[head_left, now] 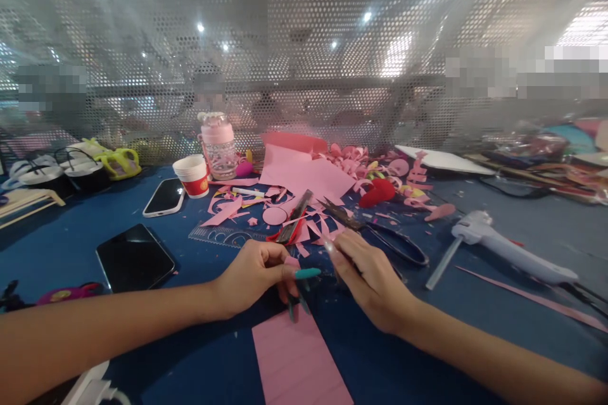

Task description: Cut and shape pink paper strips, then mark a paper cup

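Pink bit [292, 262] looks pinched in L hand [249, 280], just past pink sheet [299, 357] on table [199, 351]; R hand [368, 272] curled, can't tell round what. Prob. risk: loose pinch drops it amid scraps [274, 215]; long nails [308, 273] might crease sheet.

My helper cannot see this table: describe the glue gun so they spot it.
On the blue table, look right of the right hand and the dark-handled scissors. There lies the glue gun; unlike those scissors, its body is pale, with a translucent stick.
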`<state>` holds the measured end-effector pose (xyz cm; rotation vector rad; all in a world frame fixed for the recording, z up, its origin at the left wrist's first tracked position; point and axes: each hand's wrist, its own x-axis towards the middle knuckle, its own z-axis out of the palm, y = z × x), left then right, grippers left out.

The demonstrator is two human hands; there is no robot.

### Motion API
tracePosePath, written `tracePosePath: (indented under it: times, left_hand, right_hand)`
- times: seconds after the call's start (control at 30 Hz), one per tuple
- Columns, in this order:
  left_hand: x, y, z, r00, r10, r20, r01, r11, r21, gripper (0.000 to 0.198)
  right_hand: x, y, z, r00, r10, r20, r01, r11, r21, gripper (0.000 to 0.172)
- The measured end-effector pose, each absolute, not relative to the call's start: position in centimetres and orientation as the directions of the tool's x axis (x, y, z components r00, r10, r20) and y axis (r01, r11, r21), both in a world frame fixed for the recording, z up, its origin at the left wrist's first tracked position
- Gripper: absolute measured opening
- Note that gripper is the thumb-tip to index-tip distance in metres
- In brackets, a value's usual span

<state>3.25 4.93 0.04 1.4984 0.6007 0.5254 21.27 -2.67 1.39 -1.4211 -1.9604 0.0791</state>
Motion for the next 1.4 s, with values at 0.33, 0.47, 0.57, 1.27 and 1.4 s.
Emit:
tracePosePath:
  times: [0.33, 0.47, 0.57, 1.27, 1.4]
  left_hand:
    - [3.0, 5.1, 0.1, 0.786, 0.618, -0.034, 0.075, -0.041, 0.996, 0.02]
    - [2.5, 4.7, 0.4, 0.74, 0.659, 0.139, 0.13, -0.343, 0.93, 0.023]
    - [2.1, 4.3, 0.5, 0.713, 0.618, 0.33, 0.267, -0.675, 0.688, 0.026]
    - [2.6, 4.1, 0.2, 0.696, 0.593, 0.405, 0.384, -0.784, 0.488, 0.034]
    - [2.6, 3.8, 0.5, 0.682, 0.612, 0.4, 0.329, -0.745, 0.58, 0.032]
  right_hand:
    - [18.9, 0.6, 1.7, -0.293, 0.908, 0.299, 0.512, 0.413, -0.753, 0.026]
    - [18.8, 0.6, 1.0, -0.234, 0.946, 0.224, 0.358, 0.298, -0.885, 0.028]
    - [18.5, 0.3, 0.6, -0.181, 0.978, 0.102, 0.162, 0.132, -0.978, 0.03]
    - [16.3, -0.8, 0.7, -0.083, 0.996, -0.011, -0.205, -0.027, -0.978, 0.042]
    - [16.0, -0.9, 0.6, -0.023, 1.0, 0.017, -0.197, 0.012, -0.98, 0.039]
